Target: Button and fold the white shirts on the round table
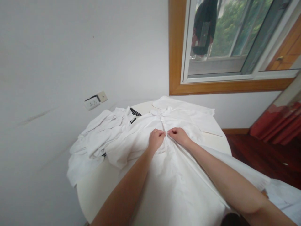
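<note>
My two hands meet over the middle of the round table [98,179], bent to the front of a white shirt [174,169]. The shirt lies spread across the table, its collar toward the far edge and its lower part running down over the near edge toward me; one sleeve reaches the table's right side. My left hand [157,139] has its thumb and fingertips pinched together on one side of the front opening. My right hand [180,135] is pinched likewise on the other side, its fingertips just beside those of the left. Whatever small thing may sit between my fingertips is too small to tell.

On the table's left side lies a heap of white clothes [103,131], part of it hanging over the edge, with a black striped piece [135,112] showing beside it. Behind the table, to its left, a socket [92,102] sits on the pale wall [58,47]. Behind the table to the right is a wood-framed window [235,40]; well to the table's right hangs a red curtain [282,122] above the dark floor [244,157].
</note>
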A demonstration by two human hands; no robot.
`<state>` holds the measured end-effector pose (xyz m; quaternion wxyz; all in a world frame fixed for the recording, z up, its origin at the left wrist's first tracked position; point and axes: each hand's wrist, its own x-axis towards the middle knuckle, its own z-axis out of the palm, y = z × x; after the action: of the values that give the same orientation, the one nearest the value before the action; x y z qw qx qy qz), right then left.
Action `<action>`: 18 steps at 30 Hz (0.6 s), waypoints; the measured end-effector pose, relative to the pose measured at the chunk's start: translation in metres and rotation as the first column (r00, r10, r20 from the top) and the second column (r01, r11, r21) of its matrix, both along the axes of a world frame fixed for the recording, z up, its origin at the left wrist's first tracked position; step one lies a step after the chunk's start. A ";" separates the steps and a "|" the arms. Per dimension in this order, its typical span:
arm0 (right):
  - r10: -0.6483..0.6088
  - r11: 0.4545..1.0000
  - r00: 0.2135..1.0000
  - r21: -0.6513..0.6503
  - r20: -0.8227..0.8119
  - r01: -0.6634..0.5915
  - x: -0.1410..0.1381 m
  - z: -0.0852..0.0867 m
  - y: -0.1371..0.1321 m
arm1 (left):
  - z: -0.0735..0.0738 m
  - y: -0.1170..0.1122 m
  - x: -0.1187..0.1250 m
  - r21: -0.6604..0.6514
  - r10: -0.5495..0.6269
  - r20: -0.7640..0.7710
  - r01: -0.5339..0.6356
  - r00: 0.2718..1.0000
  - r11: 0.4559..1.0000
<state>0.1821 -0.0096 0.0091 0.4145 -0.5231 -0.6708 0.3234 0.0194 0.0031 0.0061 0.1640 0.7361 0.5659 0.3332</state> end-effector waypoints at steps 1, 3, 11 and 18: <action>0.009 1.000 1.000 0.000 -0.006 -0.009 0.001 0.000 0.000 | 0.000 0.000 0.000 -0.003 -0.002 0.000 0.002 1.000 1.000; 0.060 0.998 0.998 -0.013 -0.021 -0.061 0.004 -0.001 0.001 | 0.000 0.000 0.000 -0.002 -0.002 -0.004 0.002 1.000 1.000; 0.254 0.949 0.950 -0.140 -0.184 -0.281 0.015 -0.001 0.005 | -0.003 0.000 0.001 0.012 0.017 -0.050 -0.017 0.999 1.000; 0.144 0.990 0.990 0.002 0.001 -0.144 0.008 -0.005 0.006 | 0.000 -0.002 0.001 0.009 0.005 -0.118 -0.004 0.993 1.000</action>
<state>0.1904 -0.0035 0.0040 0.3906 -0.4730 -0.7073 0.3514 0.0204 0.0016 0.0061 0.1262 0.7539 0.5748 0.2921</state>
